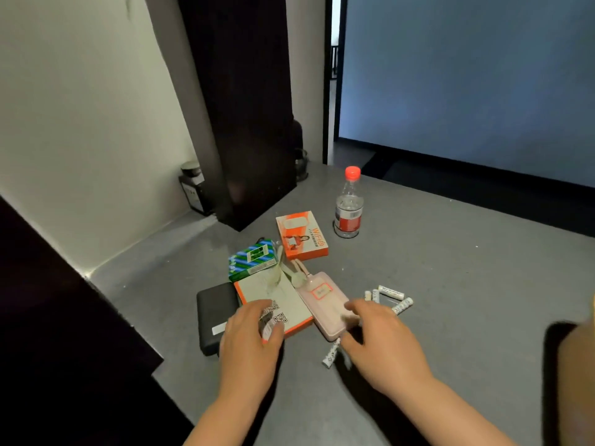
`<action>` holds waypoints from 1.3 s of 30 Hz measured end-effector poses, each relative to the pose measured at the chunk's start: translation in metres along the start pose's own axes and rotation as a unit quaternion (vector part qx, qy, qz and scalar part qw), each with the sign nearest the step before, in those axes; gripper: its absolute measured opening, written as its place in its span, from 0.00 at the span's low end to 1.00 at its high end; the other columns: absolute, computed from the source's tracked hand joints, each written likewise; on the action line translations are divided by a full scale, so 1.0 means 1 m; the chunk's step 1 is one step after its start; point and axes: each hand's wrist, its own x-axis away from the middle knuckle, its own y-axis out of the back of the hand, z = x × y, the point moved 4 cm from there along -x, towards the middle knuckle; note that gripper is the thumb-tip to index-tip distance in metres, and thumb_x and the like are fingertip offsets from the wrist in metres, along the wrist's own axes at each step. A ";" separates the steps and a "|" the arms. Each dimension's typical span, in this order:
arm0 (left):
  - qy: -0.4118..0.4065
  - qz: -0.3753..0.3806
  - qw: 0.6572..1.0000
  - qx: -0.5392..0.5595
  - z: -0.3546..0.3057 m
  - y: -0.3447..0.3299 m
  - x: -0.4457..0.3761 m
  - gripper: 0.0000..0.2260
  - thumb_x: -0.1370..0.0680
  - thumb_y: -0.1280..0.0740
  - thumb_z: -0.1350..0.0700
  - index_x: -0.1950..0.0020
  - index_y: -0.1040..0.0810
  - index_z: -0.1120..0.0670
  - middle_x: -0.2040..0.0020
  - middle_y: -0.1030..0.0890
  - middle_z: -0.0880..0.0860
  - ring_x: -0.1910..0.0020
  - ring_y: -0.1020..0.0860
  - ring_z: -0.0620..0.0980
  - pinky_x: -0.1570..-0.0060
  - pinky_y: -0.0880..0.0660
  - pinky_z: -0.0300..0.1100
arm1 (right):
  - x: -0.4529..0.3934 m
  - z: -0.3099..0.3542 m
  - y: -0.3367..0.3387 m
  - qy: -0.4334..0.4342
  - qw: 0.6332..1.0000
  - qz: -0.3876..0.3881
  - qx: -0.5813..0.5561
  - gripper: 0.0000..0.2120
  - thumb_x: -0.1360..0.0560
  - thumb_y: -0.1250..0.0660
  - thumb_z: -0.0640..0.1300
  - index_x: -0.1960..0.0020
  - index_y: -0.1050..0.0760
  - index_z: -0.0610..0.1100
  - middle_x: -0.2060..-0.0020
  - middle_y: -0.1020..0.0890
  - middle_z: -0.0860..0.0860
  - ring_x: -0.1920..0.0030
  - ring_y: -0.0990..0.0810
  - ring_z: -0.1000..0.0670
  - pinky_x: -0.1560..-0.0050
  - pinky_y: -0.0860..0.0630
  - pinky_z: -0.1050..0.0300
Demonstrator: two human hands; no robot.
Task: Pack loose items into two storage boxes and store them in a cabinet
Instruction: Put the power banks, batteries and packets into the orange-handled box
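The left hand (249,339) pinches a small white wrapped item at the near edge of an orange-rimmed box (273,304), while the right hand (383,342) lies with loose fingers on a pink case (325,305). Beside them on the grey tabletop (450,268) lie a black power bank (214,315), a green packet (252,260), an orange WiFi box (301,235), batteries (391,296) and a water bottle (348,204).

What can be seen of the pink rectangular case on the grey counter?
The pink rectangular case looks like smooth plastic with rounded corners, lying flat and angled on the grey counter. A small red-bordered label sits on its upper face, and a thin loop leaves its far end. Its left edge meets the orange-edged white box. The right hand covers its near end with curled fingers; whether they grip it is unclear.
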 end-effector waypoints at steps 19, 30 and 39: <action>-0.053 0.307 0.933 -0.180 0.026 -0.025 -0.048 0.33 0.23 0.38 0.41 0.23 0.51 0.42 0.22 0.58 0.46 0.24 0.61 0.46 0.26 0.58 0.46 | -0.050 -0.010 -0.042 -0.059 0.993 0.012 0.097 0.34 0.36 0.33 0.59 0.33 0.37 0.51 0.42 0.28 0.51 0.39 0.31 0.47 0.43 0.33 0.54; 0.027 0.176 0.974 -0.139 -0.004 -0.049 -0.046 0.50 0.38 0.32 0.29 0.24 0.49 0.49 0.24 0.52 0.52 0.26 0.52 0.54 0.28 0.45 0.49 | -0.056 -0.014 -0.036 -0.106 0.992 0.032 0.053 0.36 0.40 0.30 0.65 0.39 0.34 0.48 0.43 0.27 0.50 0.40 0.30 0.48 0.47 0.28 0.53; 0.049 0.179 0.977 -0.108 -0.010 -0.041 -0.034 0.43 0.40 0.31 0.38 0.28 0.42 0.43 0.27 0.44 0.52 0.31 0.41 0.56 0.34 0.34 0.51 | -0.007 -0.016 0.004 -0.148 0.988 -0.045 -0.025 0.43 0.39 0.29 0.58 0.28 0.42 0.52 0.38 0.27 0.53 0.36 0.29 0.49 0.47 0.29 0.55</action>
